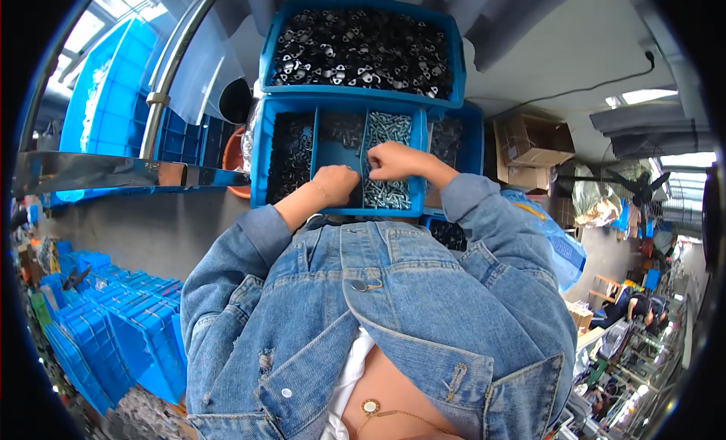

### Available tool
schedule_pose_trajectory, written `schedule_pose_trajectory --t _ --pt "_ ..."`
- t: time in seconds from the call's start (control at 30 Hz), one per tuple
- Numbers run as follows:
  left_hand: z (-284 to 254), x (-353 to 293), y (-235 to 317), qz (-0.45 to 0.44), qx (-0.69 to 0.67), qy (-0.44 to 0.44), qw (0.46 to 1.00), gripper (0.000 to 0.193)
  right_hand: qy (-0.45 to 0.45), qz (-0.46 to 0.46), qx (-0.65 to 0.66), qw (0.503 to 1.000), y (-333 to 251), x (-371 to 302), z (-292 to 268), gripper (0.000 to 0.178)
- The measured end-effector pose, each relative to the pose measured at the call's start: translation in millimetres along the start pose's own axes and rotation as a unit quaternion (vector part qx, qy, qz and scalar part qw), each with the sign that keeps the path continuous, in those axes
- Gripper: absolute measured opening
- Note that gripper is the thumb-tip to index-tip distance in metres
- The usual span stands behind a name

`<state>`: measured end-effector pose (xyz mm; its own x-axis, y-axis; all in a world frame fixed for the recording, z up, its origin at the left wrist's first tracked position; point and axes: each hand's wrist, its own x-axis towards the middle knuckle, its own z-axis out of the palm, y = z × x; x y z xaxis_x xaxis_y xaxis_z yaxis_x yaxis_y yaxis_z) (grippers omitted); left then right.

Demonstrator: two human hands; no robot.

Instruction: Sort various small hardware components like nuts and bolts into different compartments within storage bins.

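A blue divided bin (265, 149) stands in front of me. Its left compartment holds small black parts (291, 149), its right one silvery screws (389, 194). The middle compartment has some small dark parts (344, 128) toward its far end and bare blue floor nearer me. My left hand (337, 184) is closed, knuckles up, over the near part of the middle compartment. Just right of it, my right hand (392, 161) is closed in a pinch over the screws, beside the divider. Whatever either hand's fingers hold is hidden or too small to name.
Behind the bin, a blue crate (265, 62) is full of black and shiny metal clips. Another blue bin (473, 137) adjoins on the right, with cardboard boxes (533, 141) beyond. A metal bar (98, 174) crosses at left. Blue crates (128, 326) stand lower left; a fan (643, 190) at right.
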<state>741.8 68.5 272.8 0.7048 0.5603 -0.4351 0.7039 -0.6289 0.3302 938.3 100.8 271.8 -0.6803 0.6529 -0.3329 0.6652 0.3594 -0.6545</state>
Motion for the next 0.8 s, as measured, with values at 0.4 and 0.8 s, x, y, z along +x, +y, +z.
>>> schedule_pose_trajectory --t 0.4,0.8 --pt "18.7 0.5 -16.4 0.077 0.016 0.059 0.995 0.010 0.321 0.038 0.140 0.936 6.7 96.0 -145.3 0.023" --pt "-33.8 -30.5 -24.3 0.066 0.025 0.106 0.992 0.020 0.209 0.133 0.553 0.796 -24.6 41.0 -133.1 0.013"
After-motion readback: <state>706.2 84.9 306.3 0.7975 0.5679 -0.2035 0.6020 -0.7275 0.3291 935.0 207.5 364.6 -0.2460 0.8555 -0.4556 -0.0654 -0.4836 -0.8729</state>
